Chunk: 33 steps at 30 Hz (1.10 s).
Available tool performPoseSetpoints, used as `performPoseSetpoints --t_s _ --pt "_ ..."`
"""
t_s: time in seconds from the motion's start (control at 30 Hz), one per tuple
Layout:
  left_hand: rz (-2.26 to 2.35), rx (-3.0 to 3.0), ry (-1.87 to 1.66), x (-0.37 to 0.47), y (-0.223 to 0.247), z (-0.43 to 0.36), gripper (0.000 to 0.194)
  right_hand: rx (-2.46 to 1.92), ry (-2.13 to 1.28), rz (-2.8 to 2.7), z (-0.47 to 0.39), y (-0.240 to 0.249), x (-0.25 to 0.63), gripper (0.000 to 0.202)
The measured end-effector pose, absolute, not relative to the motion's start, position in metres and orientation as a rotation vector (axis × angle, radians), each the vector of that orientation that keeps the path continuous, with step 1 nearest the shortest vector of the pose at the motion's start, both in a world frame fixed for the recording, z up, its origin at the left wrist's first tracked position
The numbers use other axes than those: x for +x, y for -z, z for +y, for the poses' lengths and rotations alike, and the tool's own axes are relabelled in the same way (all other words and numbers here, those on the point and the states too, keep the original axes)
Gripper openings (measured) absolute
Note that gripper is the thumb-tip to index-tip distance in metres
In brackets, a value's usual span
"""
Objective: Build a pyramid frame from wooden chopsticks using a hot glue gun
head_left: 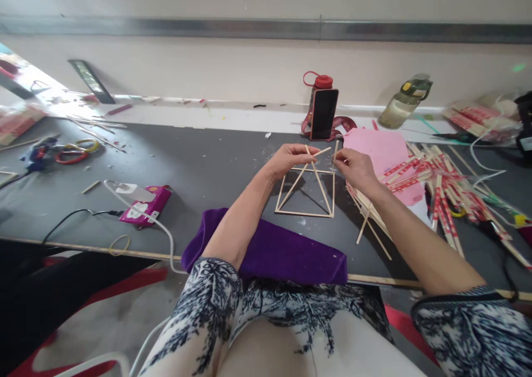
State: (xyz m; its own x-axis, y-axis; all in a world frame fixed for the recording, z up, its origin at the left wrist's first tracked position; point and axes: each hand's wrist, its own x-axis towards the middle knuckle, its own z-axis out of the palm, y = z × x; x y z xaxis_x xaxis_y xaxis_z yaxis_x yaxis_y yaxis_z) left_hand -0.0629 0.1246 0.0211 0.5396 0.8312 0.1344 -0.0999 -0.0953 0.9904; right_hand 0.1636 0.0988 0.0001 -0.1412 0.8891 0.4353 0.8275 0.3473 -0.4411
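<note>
A frame of thin wooden sticks [305, 214] rests on the grey table, with a four-sided base and sticks leaning up to a crossing point. My left hand [294, 158] pinches the sticks near that crossing, above the back of the base. To its right, my right hand [353, 166] has its fingers closed on a separate upright stick [336, 148]. Loose sticks [368, 216] lie below my right wrist, some crossing each other. A purple cloth [291, 252] is spread at the table's front edge, partly under my left forearm.
Paper-wrapped sticks [444, 205] are heaped at the right beside pink paper [374, 149]. A phone [324, 114] leans on a red-capped bottle, with a green bottle [405, 102] farther right. Left are a magenta packet [145, 206], a white cable and scissors [77, 151].
</note>
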Motion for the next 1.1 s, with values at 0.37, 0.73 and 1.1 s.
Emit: performPoseSetpoints --t_s 0.37,0.73,1.1 --pt "0.667 1.443 -0.912 -0.065 -0.019 0.1254 0.032 -1.474 -0.115 -2.032 0.0952 -0.0013 0.1597 0.014" --pt "0.646 1.447 -0.914 -0.065 -0.0186 0.126 0.028 -1.526 -0.134 -2.01 0.0982 0.0004 0.1629 0.016" --pt "0.65 1.433 -0.921 -0.0659 -0.0173 0.1274 0.023 -1.551 -0.139 -1.999 0.0953 -0.0022 0.1629 0.015"
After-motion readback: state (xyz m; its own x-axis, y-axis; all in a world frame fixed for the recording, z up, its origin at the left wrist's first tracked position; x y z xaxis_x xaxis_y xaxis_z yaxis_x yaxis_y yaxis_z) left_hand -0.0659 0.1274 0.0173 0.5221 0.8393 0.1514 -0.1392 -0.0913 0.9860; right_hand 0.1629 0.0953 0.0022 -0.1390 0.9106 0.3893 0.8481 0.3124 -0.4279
